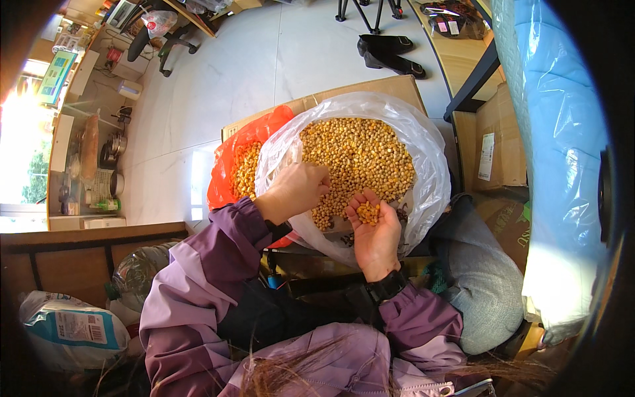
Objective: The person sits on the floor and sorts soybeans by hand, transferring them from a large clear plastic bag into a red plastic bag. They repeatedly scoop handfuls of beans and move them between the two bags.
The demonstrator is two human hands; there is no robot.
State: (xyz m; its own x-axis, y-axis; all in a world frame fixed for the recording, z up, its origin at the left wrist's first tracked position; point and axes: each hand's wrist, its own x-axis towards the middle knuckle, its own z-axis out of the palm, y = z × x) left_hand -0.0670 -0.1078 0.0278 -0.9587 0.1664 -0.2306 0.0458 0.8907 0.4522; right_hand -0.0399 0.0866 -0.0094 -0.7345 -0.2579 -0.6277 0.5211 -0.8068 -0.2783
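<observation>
My right hand is cupped palm up, holding a small heap of orange-yellow corn kernels. It is above the near side of a wide clear plastic bag with its rim spread open. Inside the bag lies a layer of round tan beans, apparently soybeans, with yellow kernels mixed in. My left hand hovers at the left part of this layer, fingers curled together; whether anything is pinched between them is hidden. Left of the clear bag, partly under it, an orange-red plastic bag contains more corn kernels.
Both bags rest on a cardboard sheet. Black shoes and tripod legs are on the tiled floor beyond. A blue plastic-wrapped bundle and a cardboard box stand at right. A clear bottle and a white-blue package are at lower left.
</observation>
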